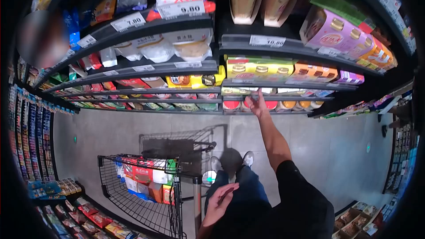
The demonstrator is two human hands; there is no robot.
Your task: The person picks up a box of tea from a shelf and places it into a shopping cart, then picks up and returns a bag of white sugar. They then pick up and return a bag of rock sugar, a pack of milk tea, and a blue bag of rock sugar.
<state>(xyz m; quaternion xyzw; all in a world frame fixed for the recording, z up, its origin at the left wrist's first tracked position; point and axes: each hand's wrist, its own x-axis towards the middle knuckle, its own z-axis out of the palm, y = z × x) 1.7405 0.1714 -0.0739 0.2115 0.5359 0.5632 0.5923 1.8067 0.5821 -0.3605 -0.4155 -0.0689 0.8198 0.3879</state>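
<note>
My right hand [257, 105] reaches out to the lower shelves, its index finger extended toward the shelf edge and the other fingers partly bent; I see nothing in it. Close to its fingertips are a row of pale packs [239, 91] and jars with red lids [271, 105]. Above them sit yellow multipacks [259, 69] and an orange multipack [313, 71]. My left hand [220, 200] hangs before my body, fingers loosely bent, thumb apart, with nothing visible in it. Beside it is the handle [197, 194] of a black wire shopping cart [146, 214].
Bagged goods, including a red pack [138, 171], lie in the cart at my left. Shelves with price tags [267, 40] curve across the front, with bagged sugar [191, 44] on the left. Grey floor [310, 146] shows around my feet. More stocked shelves [33, 128] stand at the sides.
</note>
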